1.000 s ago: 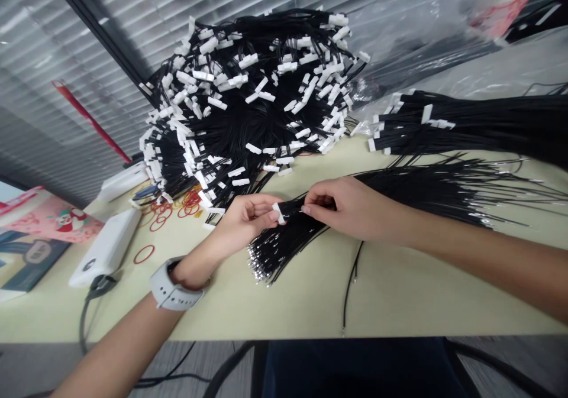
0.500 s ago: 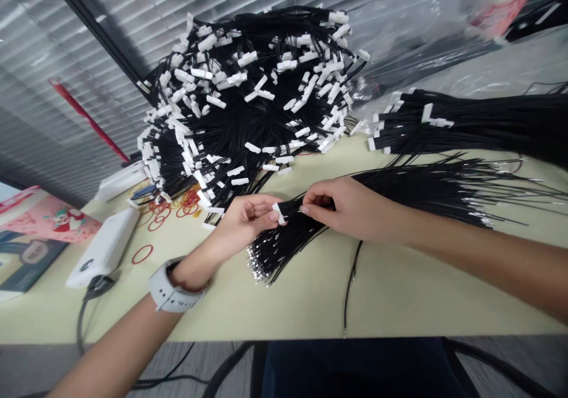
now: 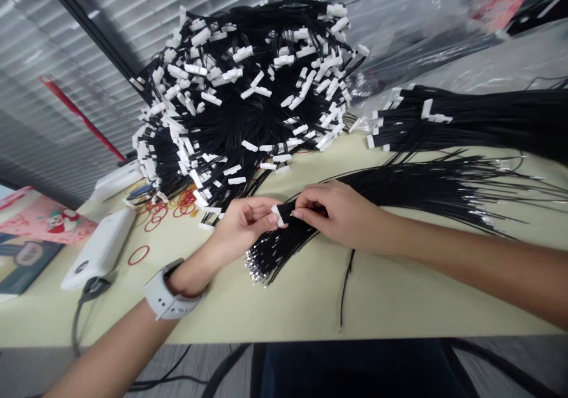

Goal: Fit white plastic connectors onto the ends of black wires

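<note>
Fingers on the left hand point(image 3: 237, 229) pinch a small white plastic block point(image 3: 278, 216), with the thumb on the near side. The right hand point(image 3: 339, 214) pinches too, just to the right of the block, with thumb and finger closed on some thin black wires point(image 3: 287, 210) that run up to it. The hands nearly meet, likely because the block is tiny and the wires are bendy, so a close pinch stops both from wobbling. I cannot tell how far the wire ends go into the block.

Just below the grip, a fat bunch of black wires with shiny silver tips point(image 3: 281, 241) rests on the pale yellow table point(image 3: 399, 291). Its tips fan out close by, maybe so they are easy to reach. More loose silver-tipped wires point(image 3: 421, 185) spread out to the right of the grip. Beyond the grip sits a big heap of black wires with white plastic ends point(image 3: 261, 102), perhaps put there to leave the fingers room. Red and yellow rubber bands point(image 3: 185, 200) lie past the left hand.
</note>
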Tool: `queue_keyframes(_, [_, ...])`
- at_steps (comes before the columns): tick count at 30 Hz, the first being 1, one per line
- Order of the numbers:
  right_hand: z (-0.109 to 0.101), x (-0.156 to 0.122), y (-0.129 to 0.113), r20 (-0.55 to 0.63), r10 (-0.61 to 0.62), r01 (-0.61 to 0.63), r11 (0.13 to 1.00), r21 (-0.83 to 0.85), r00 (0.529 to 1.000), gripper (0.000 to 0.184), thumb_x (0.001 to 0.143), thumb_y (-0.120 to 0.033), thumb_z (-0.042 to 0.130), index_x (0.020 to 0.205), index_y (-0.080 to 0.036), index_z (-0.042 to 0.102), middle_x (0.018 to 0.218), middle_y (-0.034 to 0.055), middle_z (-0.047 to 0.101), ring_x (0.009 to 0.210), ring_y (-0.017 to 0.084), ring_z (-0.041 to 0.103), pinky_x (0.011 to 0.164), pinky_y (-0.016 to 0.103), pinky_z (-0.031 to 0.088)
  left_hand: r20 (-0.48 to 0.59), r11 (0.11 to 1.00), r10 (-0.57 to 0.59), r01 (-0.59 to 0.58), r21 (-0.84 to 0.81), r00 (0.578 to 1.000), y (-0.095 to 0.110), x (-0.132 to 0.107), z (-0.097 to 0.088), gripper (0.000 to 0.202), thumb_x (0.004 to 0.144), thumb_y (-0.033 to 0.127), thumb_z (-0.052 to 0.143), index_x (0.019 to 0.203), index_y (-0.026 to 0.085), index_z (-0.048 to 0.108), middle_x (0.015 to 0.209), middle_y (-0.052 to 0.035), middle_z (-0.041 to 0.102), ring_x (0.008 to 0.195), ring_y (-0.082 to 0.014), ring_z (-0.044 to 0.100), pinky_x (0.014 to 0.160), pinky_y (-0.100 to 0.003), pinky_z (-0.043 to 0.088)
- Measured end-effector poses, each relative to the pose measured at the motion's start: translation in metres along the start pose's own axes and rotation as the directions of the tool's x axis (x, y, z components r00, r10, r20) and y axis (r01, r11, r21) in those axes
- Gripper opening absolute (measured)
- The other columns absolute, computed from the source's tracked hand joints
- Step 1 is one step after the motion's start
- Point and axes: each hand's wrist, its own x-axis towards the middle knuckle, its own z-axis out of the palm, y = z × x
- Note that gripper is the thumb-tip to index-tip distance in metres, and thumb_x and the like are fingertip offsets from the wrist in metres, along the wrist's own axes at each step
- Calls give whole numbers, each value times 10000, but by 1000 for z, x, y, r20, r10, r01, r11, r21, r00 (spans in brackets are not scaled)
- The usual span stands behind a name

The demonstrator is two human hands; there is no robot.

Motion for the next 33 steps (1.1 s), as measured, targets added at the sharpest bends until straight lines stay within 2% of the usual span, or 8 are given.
queue_keyframes(7, [1,-1,0,31,-55,56,998,-7,998,169,839,-202,492,679,-154,518,620,-26,525,541,76,402,585,232,304,6,999,31,-31,30,1000,-1,0,2,160,718,159,668,874,127,661,691,-30,691,647,-132,636,656,-258,520])
queue_keyframes(13, [1,-3,-3,69,-85,87,995,-37,994,167,855,-176,451,690,-165,468,678,-17,530,615,98,431,663,263,308,13,998,60,-61,24,998,-3,1,2,143,717,142,662,859,127,660,678,-29,688,614,-124,625,627,-249,522])
queue_keyframes(18, [-4,3,2,75,-111,113,993,-22,991,147,875,-200,451,748,-162,513,722,-8,548,636,100,458,634,250,322,-4,997,70,-70,42,998,-2,6,-1,152,729,160,652,878,128,650,714,-37,683,637,-117,620,607,-224,504])
queue_keyframes(21, [-11,4,5,74,-112,114,993,-23,991,67,860,-208,495,861,-170,551,724,-12,565,633,103,483,619,242,341,-47,999,35,-34,25,998,0,8,-3,137,725,155,646,859,127,639,717,-34,669,638,-112,613,599,-219,496])
queue_keyframes(24, [-16,3,5,81,-123,129,989,-75,989,103,868,-192,479,943,-183,548,786,3,591,696,123,516,645,253,360,-75,1000,1,-2,-5,997,2,9,-5,106,715,146,644,818,133,626,685,-17,648,610,-98,597,583,-207,486])
queue_keyframes(29, [-18,2,-2,95,-143,163,952,-259,985,168,894,-122,369,841,-153,525,793,35,577,705,147,504,663,287,360,-108,1000,-7,8,5,994,4,7,-5,117,722,148,633,837,138,615,688,-10,635,601,-87,583,567,-196,475])
queue_keyframes(33, [-18,2,-5,113,-123,150,950,-274,986,90,873,-235,478,882,-155,518,832,42,587,718,158,513,653,287,366,-89,1000,7,-8,-9,996,5,5,-5,110,734,163,634,840,140,613,696,-9,632,598,-82,580,559,-192,470])
